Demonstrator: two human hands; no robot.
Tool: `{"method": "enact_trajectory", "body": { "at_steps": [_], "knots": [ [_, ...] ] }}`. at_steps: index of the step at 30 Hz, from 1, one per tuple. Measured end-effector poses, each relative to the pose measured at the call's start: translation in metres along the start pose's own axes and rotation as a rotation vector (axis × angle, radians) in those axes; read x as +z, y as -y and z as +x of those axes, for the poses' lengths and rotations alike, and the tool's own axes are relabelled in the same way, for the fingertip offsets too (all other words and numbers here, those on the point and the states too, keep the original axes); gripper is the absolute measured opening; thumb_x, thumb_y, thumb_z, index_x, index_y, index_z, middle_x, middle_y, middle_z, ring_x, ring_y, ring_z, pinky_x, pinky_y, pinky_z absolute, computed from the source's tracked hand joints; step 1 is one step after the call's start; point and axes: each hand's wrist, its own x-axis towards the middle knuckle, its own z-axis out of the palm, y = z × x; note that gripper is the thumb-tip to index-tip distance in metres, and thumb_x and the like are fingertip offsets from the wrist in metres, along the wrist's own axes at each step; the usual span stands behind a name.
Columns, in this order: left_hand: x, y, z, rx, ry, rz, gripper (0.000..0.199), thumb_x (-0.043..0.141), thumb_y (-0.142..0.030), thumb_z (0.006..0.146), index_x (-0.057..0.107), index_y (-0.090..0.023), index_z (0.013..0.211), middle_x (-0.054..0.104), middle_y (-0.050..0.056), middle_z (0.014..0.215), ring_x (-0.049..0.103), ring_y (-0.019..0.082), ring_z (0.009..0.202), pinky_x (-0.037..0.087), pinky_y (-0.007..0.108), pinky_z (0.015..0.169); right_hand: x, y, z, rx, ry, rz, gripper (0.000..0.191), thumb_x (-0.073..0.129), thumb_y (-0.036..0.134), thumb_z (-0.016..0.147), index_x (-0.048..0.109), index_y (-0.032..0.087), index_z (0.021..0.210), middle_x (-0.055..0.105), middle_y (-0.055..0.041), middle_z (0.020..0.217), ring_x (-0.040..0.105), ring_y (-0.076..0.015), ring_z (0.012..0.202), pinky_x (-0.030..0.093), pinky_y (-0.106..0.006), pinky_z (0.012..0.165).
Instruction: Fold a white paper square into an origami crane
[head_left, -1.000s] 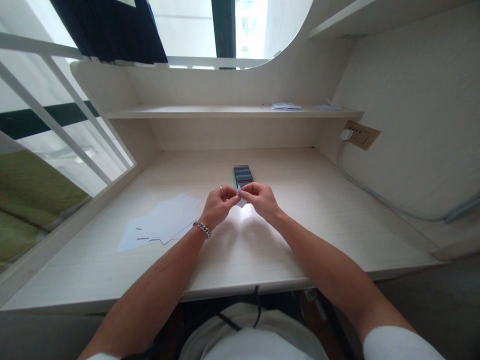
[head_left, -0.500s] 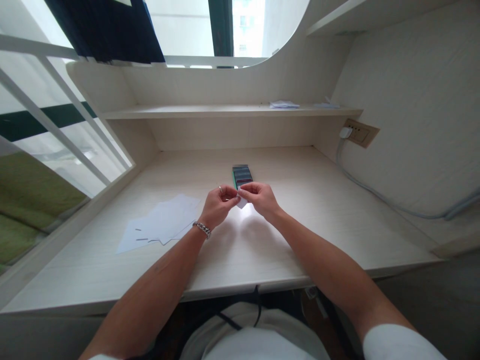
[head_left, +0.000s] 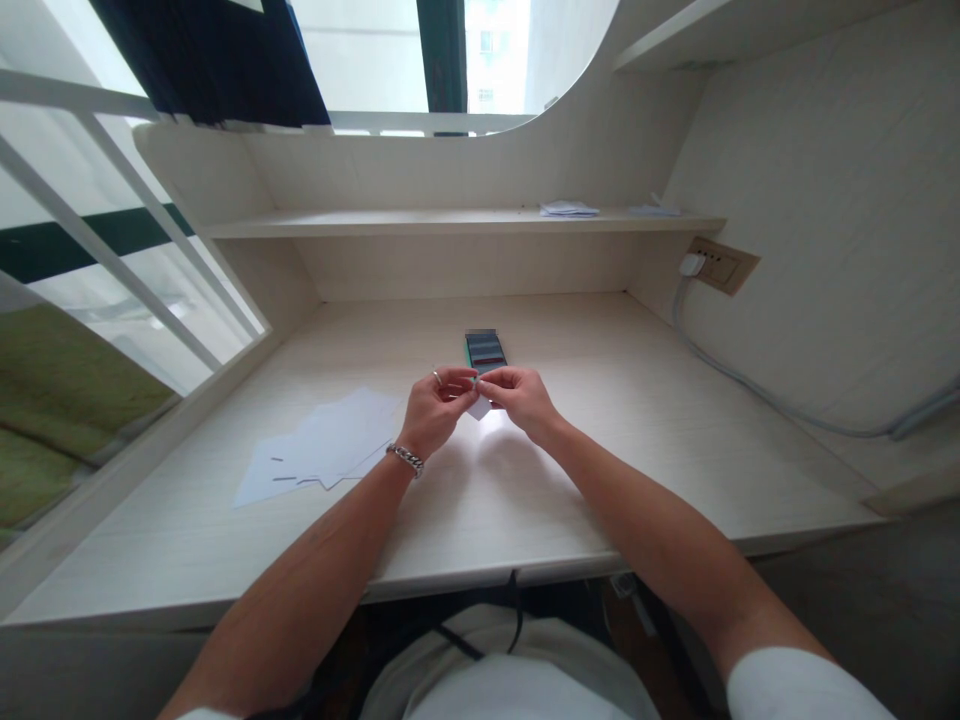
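Between my two hands, above the middle of the desk, is a small folded piece of white paper (head_left: pixel 480 408). My left hand (head_left: pixel 435 408) pinches its left side between thumb and fingers; a ring and a chain bracelet are on this hand and wrist. From the other side, my right hand (head_left: pixel 523 396) pinches the top right of the paper, its fingertips close to those of the left. Just beyond the fingers a phone (head_left: pixel 486 348) with a dark lit screen lies on the desk, its near end partly hidden by my hands.
Loose white sheets (head_left: pixel 330 435) lie overlapped on the left of the desk (head_left: pixel 660 440). Folded papers (head_left: pixel 568 209) rest on the shelf (head_left: pixel 420 222) behind. At the right wall, a cable (head_left: pixel 720 372) runs from a plug in the socket (head_left: pixel 724 265). White rails stand at the left.
The fingertips have shifted slightly on the paper, and its lower tip shows a little lower and further left. Both arms stay almost in place.
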Motion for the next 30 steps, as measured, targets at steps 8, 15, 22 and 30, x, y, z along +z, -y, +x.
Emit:
{"method": "enact_trajectory", "body": {
  "at_steps": [8,15,22,30],
  "knots": [
    [0.0023,-0.0013,-0.0016,-0.01,0.002,-0.031,0.035,0.082,-0.031,0.066,0.068,-0.015,0.093,0.072,0.005,0.079,0.069,0.016,0.071,0.055,0.028,0.068,0.0002,-0.0026,0.0008,-0.021,0.022,-0.037,0.038,0.082,0.046,0.057,0.069,0.016,0.075,0.065,-0.0016,0.067,0.056,-0.0126,0.06,0.045,-0.028,0.06],
    [0.003,-0.0011,-0.0023,0.014,0.021,-0.031,0.033,0.081,-0.029,0.068,0.068,-0.014,0.093,0.073,0.005,0.077,0.069,0.016,0.069,0.055,0.027,0.066,-0.0011,-0.0066,0.0035,-0.063,0.0,-0.026,0.037,0.082,0.046,0.056,0.068,0.014,0.071,0.065,-0.002,0.066,0.055,-0.0123,0.059,0.045,-0.028,0.06],
    [0.0032,-0.0022,-0.0025,0.01,0.026,-0.053,0.034,0.083,-0.03,0.066,0.068,-0.014,0.092,0.073,0.006,0.077,0.069,0.017,0.07,0.056,0.029,0.067,-0.0017,-0.0057,0.0041,-0.086,0.007,-0.009,0.036,0.084,0.044,0.055,0.066,0.015,0.067,0.064,-0.0011,0.064,0.054,-0.012,0.058,0.043,-0.027,0.059],
    [0.0031,-0.004,-0.0015,-0.032,0.053,-0.09,0.035,0.083,-0.027,0.064,0.068,-0.013,0.093,0.073,0.006,0.077,0.07,0.017,0.07,0.056,0.03,0.068,-0.0008,-0.003,0.0021,-0.102,-0.011,-0.001,0.034,0.082,0.043,0.057,0.065,0.017,0.069,0.062,0.0007,0.061,0.053,-0.0119,0.056,0.042,-0.026,0.055]
  ]
}}
